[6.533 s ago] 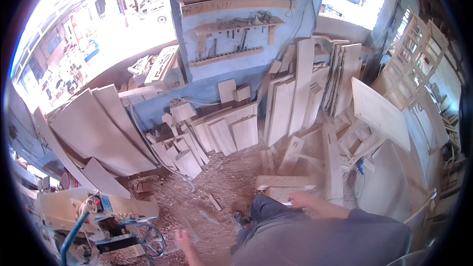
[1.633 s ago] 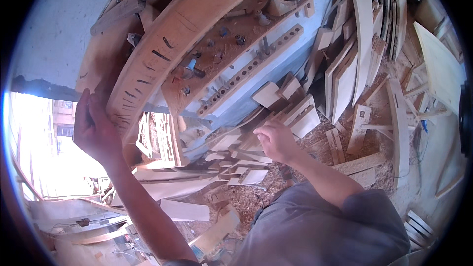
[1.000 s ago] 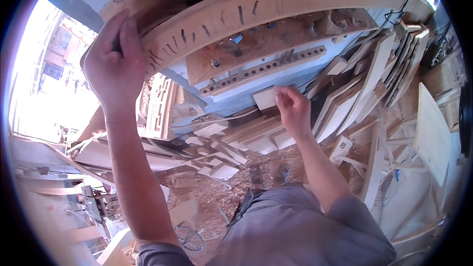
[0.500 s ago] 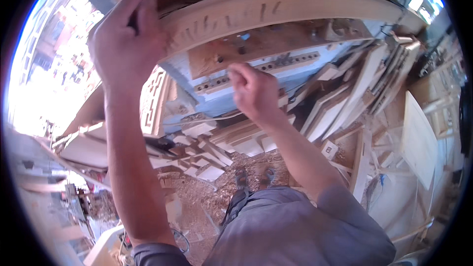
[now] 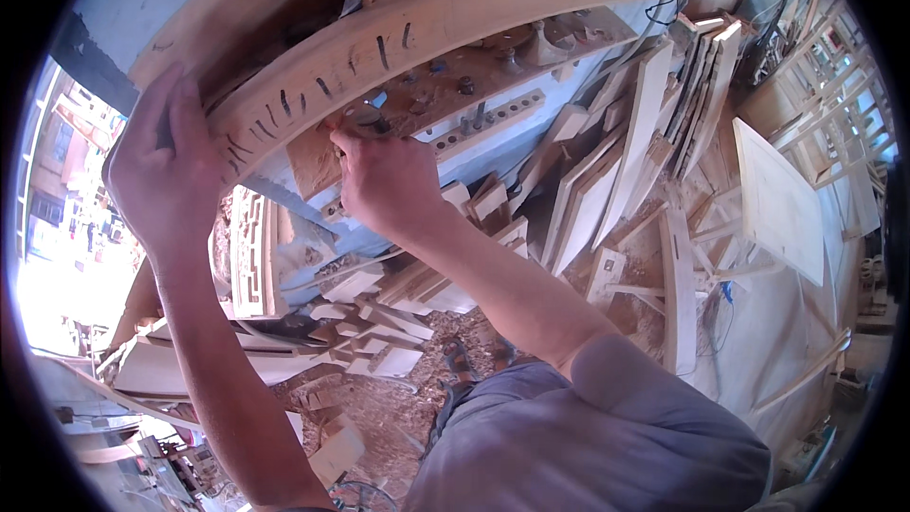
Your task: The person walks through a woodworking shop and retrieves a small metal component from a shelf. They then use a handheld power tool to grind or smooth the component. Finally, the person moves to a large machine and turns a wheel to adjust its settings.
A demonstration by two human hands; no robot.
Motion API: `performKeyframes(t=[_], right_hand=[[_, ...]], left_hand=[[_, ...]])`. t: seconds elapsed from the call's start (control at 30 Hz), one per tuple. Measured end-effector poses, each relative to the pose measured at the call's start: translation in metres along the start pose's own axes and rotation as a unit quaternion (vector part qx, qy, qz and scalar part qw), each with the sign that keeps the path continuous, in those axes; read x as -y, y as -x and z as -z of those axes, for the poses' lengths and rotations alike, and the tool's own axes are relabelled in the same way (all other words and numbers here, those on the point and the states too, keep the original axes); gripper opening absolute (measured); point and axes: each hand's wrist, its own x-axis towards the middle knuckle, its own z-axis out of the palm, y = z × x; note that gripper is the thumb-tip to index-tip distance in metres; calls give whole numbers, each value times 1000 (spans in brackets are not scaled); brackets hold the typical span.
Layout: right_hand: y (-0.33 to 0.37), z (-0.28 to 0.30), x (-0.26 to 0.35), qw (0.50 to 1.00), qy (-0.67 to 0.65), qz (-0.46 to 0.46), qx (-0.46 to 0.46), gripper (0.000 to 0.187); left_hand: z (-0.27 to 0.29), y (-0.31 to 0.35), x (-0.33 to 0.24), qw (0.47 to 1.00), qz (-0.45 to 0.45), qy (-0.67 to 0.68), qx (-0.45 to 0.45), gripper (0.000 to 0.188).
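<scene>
Your left hand's fingers point(image 5: 180, 123) are wrapped shut over the end of the long curved wooden rail point(image 5: 445, 19), the one with dark pencil ticks along its face, which runs from the upper left across to the top right, resting up on the wall rack. Your right hand point(image 5: 384, 180) is raised just under the rail, fingertips pinched together at a small dark metal bit point(image 5: 365, 118) — whether they truly grip it or only touch it, I cannot tell.

By the look of it, you are steadying the rail with one hand while picking at the tool shelf point(image 5: 493, 76) behind it, a board drilled with holes and stuck with router bits. A next move would call for keeping the left grip firm so the rail does not slide off, and drawing the bit out straight from its hole.

Below, the floor point(image 5: 379, 408) is deep in sawdust and offcuts. Flat panels point(image 5: 616, 171) lean in stacks against the blue wall, a pale board point(image 5: 777, 199) lies to the right, and bright daylight floods in at the far left.
</scene>
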Motion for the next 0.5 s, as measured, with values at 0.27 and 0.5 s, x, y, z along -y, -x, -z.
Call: performKeyframes(t=[0.27, 0.5], right_hand=[[-10, -8, 1, 997, 22, 41, -65, 14], [17, 7, 4, 947, -302, -2, -108, 15]], left_hand=[[-4, -3, 8, 995, -67, 71, -36, 19], [2, -2, 6, 992, -70, 93, -52, 13]])
